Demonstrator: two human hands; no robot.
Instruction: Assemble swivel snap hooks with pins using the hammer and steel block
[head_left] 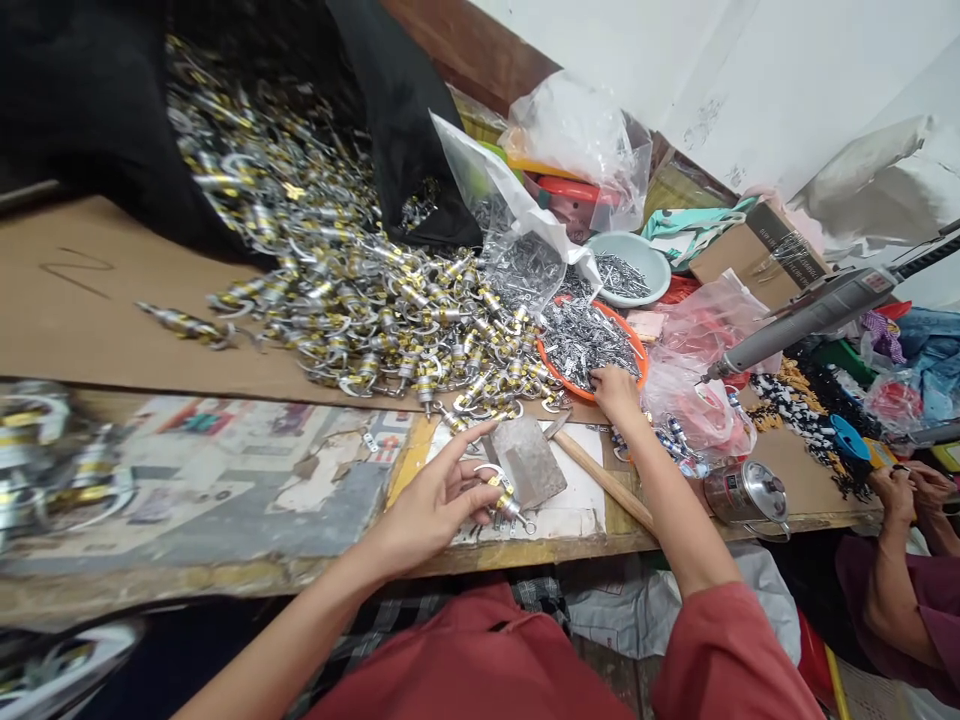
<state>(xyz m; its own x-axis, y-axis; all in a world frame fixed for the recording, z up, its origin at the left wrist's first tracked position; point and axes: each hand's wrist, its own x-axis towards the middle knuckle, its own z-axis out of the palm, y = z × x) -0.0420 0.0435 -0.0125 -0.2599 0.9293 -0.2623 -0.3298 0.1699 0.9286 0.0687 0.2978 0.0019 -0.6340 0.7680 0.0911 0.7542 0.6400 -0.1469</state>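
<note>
Beside the block (pixel 534 466), left hand (pixel 439 492) is gripping a trinket (pixel 508 502), best held steady; right hand (pixel 616 392), grip unclear, is touching clips (pixel 583 342).

The person's dull red top (pixel 480 672) leaves both forearms (pixel 679 505) bare.

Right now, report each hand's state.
Left hand: holding a silver-and-yellow piece.
Right hand: at the orange bowl of metal parts; whether it holds anything cannot be told.

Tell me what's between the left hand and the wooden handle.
Head view: a gray block and some white surface lie between left hand and wooden handle.
</note>
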